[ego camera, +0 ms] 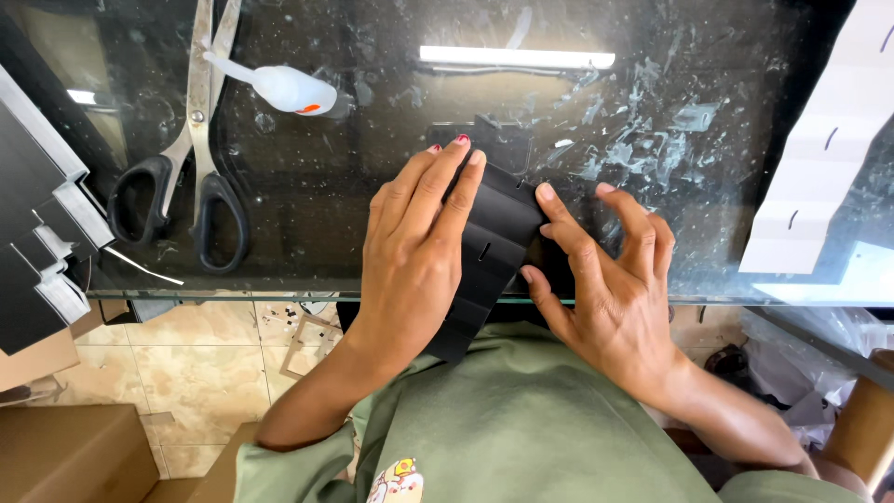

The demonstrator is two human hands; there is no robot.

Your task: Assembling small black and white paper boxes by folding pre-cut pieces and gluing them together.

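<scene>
Cardboard (pixel 494 244), black and creased, is lying at the near edge of the glass table (pixel 372 186), right of the scissors (pixel 191 158). We are pressing it flat, left hand (pixel 419 251) and right hand (pixel 610 289) spread open, gripping nothing. It looks light, stiff, best held by its edges.

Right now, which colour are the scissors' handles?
Black, on the scissors, seen in the head view.

1. The one camera sits on my head, looking steeply down from close above.
2. It faces the glass table (pixel 372 158), filling the frame's upper half; my lap sits at the bottom.
</scene>
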